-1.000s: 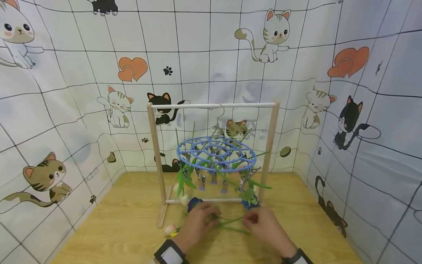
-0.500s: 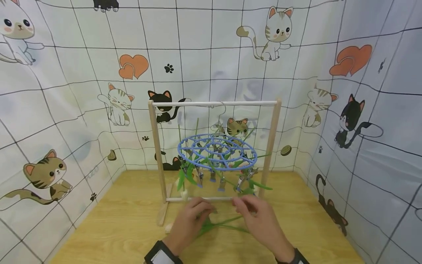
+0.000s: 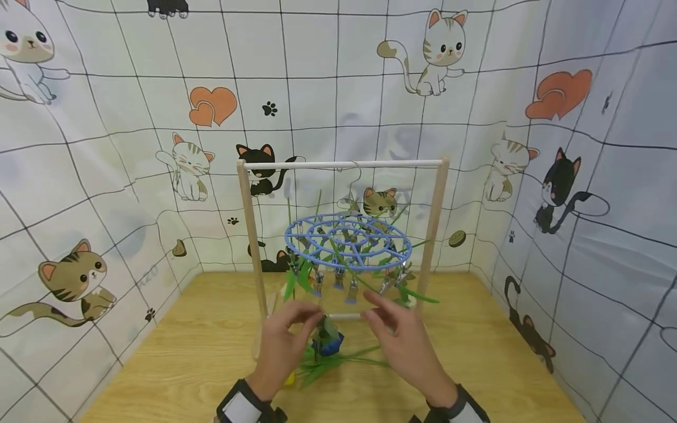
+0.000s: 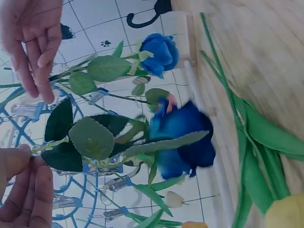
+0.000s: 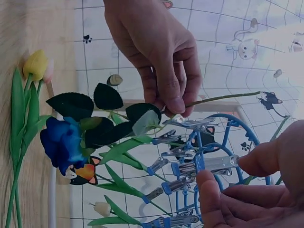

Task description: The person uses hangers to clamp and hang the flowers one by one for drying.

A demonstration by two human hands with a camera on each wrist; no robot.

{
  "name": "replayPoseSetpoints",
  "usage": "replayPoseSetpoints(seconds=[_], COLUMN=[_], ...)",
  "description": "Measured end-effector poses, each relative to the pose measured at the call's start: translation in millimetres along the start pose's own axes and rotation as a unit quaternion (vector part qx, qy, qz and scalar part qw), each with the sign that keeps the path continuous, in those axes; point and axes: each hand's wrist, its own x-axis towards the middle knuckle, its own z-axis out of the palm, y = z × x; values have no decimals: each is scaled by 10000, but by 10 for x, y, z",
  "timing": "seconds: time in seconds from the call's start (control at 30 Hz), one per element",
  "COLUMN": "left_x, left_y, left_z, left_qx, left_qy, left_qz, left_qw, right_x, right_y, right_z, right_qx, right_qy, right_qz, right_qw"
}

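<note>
My left hand (image 3: 280, 341) pinches the stem of a blue rose (image 3: 329, 345) between thumb and fingers. Its bloom hangs downward, with dark leaves (image 4: 90, 137) below the fingertips. The bare end of the stem (image 5: 228, 97) sticks up past the pinch in the right wrist view. My right hand (image 3: 404, 346) is raised in front of the blue round clip hanger (image 3: 349, 267), thumb and fingers spread apart. In the right wrist view, a metal clip (image 5: 218, 164) shows between its thumb and a fingertip. Another blue rose (image 4: 161, 54) hangs close to this hand.
The hanger hangs by a hook from a wooden rack (image 3: 436, 217) with a white top bar. Tulips with green leaves hang from its clips. Below the hands, a yellow tulip (image 5: 35, 65) and long green stems (image 3: 365, 358) lie on the wooden table (image 3: 201, 352).
Both hands have risen from low over the table toward the hanger. The blue rose came up with the left hand and now hangs head down. My right hand has moved away from the stems.
</note>
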Motion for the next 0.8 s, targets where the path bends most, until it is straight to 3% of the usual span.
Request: replayPoseSetpoints(seconds=[0.13,0.33,0.53,0.8], left_x=[73,76,121,316], left_y=[49,-30,-76,161], left_z=[-10,50,101,81], left_qx=[-121,-306,-464,-634], left_qy=[-26,-101,-174,-158], left_qz=[-174,-470,-674,-762], left_qw=[9998,9984,9965,9949], right_x=[19,55,144,243], right_y=[-17,-72,-50,63], right_z=[-4,-6,19,17], right_qx=[0,10,60,448], right_qy=[56,124,344,388], right_qz=[-69,169,83,43], right_qw=[10000,9998,9994,9982])
